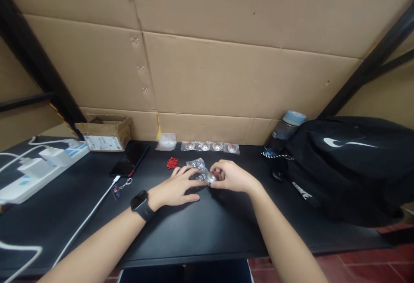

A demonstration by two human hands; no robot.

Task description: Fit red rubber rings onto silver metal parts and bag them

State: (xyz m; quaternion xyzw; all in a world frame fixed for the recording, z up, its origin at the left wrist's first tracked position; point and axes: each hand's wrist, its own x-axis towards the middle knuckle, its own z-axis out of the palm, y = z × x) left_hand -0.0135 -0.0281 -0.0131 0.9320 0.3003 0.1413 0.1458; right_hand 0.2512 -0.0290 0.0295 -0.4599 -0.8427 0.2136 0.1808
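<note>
My right hand (pixel 231 176) pinches a small round silver metal disc (pixel 212 178) with a bit of red on it, between thumb and fingers just above the black table. My left hand (pixel 181 185) lies palm down beside it, fingers stretched and thumb apart, its fingertips near the disc and over crumpled clear plastic bags (pixel 198 163). How firmly it touches the plastic is unclear. Just behind the left hand sits a small pile of red pieces (pixel 172 163). Farther back, several similar discs in clear bags (pixel 205 146) form a row, with a stack of clear bags (pixel 166 142) to their left.
On the left are a white power strip (pixel 45 172), a small cardboard box (pixel 105 134), a dark phone (pixel 130 159), a white cable (pixel 87 219) and a keychain (pixel 117 191). To the right stand a water bottle (pixel 280 134) and a black bag (pixel 349 171). Cardboard walls the back.
</note>
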